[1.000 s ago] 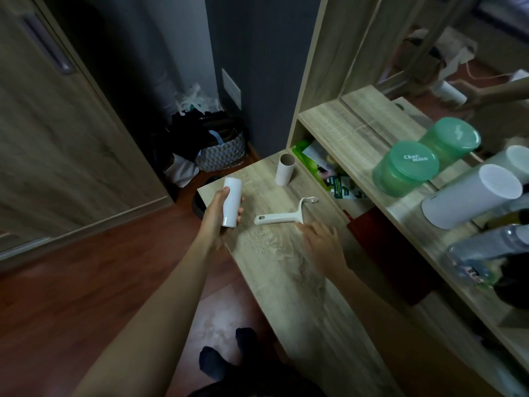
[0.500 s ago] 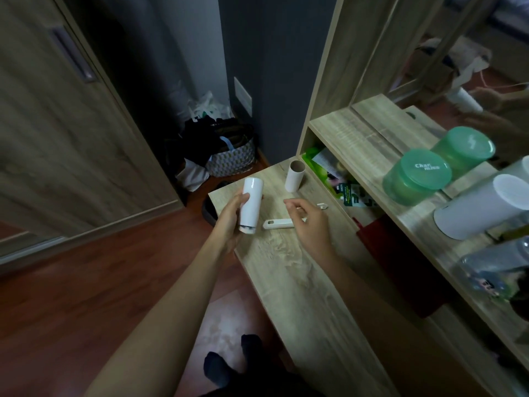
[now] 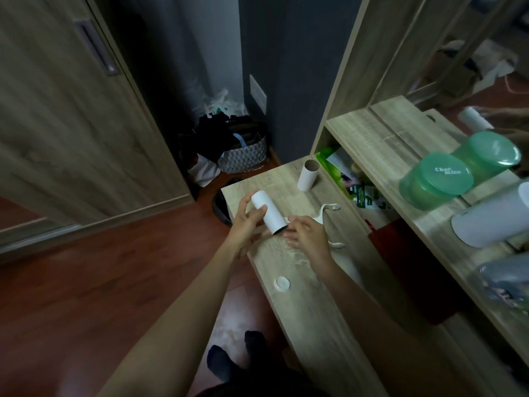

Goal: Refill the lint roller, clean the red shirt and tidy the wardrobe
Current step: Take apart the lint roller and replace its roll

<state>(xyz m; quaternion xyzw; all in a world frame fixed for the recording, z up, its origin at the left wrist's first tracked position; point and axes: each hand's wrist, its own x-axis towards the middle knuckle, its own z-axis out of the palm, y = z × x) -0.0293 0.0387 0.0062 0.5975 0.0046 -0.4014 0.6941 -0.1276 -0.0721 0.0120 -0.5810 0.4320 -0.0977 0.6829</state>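
Refill roll (image 3: pixel 267 210) in left hand (image 3: pixel 246 226), open end beside right hand's (image 3: pixel 308 237) roller handle (image 3: pixel 324 212).

— Home or workplace?
— Home, plainly. Bedroom or dressing corner: wood-grain wardrobe door (image 3: pixel 71 124) on the left, mirror (image 3: pixel 472 67) set above a vanity shelf (image 3: pixel 386 144).
— More signs?
— Patterned basket (image 3: pixel 243 157) stuffed with dark clothes in the far corner, 1 green lidded tub (image 3: pixel 435 181) on the shelf, reddish wood-look floor (image 3: pixel 86 282), socked feet (image 3: pixel 220 365) below.

handle (image 3: pixel 323 212) mid hidden by R hand (image 3: pixel 307 239), bottle (image 3: pixel 506 282) blurred
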